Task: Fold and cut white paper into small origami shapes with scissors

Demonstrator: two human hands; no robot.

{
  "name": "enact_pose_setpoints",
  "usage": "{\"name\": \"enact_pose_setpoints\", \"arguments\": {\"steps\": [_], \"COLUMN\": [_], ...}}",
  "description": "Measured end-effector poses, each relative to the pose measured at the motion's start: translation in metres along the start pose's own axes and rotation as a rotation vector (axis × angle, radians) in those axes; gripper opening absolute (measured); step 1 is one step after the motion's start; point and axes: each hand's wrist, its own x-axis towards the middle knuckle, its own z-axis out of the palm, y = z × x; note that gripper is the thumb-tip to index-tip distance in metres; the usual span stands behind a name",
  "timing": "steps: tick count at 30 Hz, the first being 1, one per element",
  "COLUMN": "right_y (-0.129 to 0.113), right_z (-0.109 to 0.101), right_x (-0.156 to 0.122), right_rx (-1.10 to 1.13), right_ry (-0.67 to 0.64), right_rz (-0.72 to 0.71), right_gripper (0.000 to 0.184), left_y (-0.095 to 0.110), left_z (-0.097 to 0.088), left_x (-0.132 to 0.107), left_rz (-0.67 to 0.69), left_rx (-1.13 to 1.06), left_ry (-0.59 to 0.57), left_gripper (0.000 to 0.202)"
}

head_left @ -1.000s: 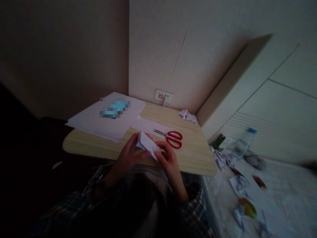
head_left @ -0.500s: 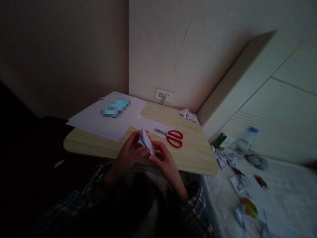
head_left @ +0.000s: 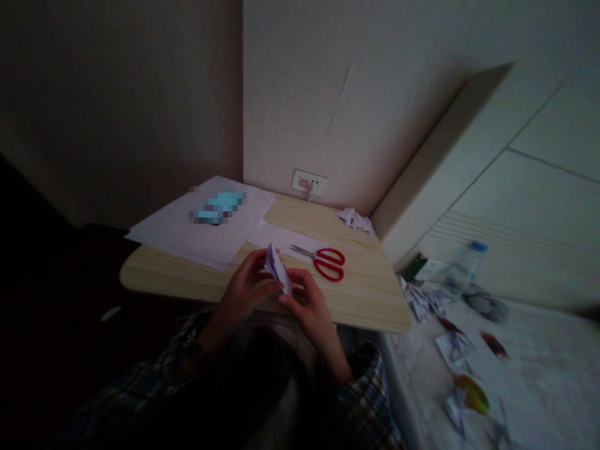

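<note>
A small piece of folded white paper [head_left: 278, 270] is held upright between my two hands, above the front of the wooden table. My left hand [head_left: 247, 284] grips it from the left, thumb on the near side. On the right, the thumb and fingers of my right hand [head_left: 304, 299] close on its lower edge. Just beyond my hands lie scissors [head_left: 329, 264] with red handles, their blades resting over a white paper strip [head_left: 281, 236]. The inner folds of the piece are too dark to make out.
A stack of white paper [head_left: 173, 231] with a blurred-out phone [head_left: 219, 207] on it covers the table's left. Folded paper pieces [head_left: 355, 221] sit at the back right corner. A bed [head_left: 539, 381] to the right bears a plastic bottle [head_left: 466, 269] and more folded papers.
Both hands keep hold of the folded paper, with my right thumb shifted slightly to the left along it. The view has tilted a little; the table things stay put.
</note>
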Motion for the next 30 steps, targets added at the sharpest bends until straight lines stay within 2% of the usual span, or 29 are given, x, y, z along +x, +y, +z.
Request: {"name": "enact_pose_setpoints", "arguments": {"steps": [4, 10, 15, 20, 23, 30], "right_y": [0.0, 0.003, 0.005, 0.003, 0.003, 0.005], "right_z": [0.0, -0.001, -0.001, -0.003, -0.005, -0.005], "right_x": [0.0, 0.001, 0.0, 0.0, -0.001, -0.001], "right_rx": [-0.012, -0.011, -0.011, -0.01, -0.049, -0.087], "right_ry": [0.013, 0.147, 0.132, 0.157, 0.164, 0.169], "right_rz": [0.02, 0.029, 0.056, -0.025, -0.02, -0.01], "right_gripper": [0.037, 0.046, 0.053, 0.032, 0.022, 0.015], "left_y": [0.0, 0.001, 0.004, 0.009, 0.01, -0.005], "left_z": [0.0, -0.002, -0.004, -0.003, -0.002, -0.005], "left_x": [0.0, 0.001, -0.001, -0.002, -0.002, 0.002], "left_rz": [-0.025, -0.042, -0.053, -0.044, -0.058, -0.183], "left_rx": [0.016, 0.104, 0.208, 0.206, 0.184, -0.075], "left_ry": [0.022, 0.106, 0.157, 0.216, 0.222, 0.159], "left_gripper": [0.054, 0.045, 0.043, 0.044, 0.046, 0.058]}}
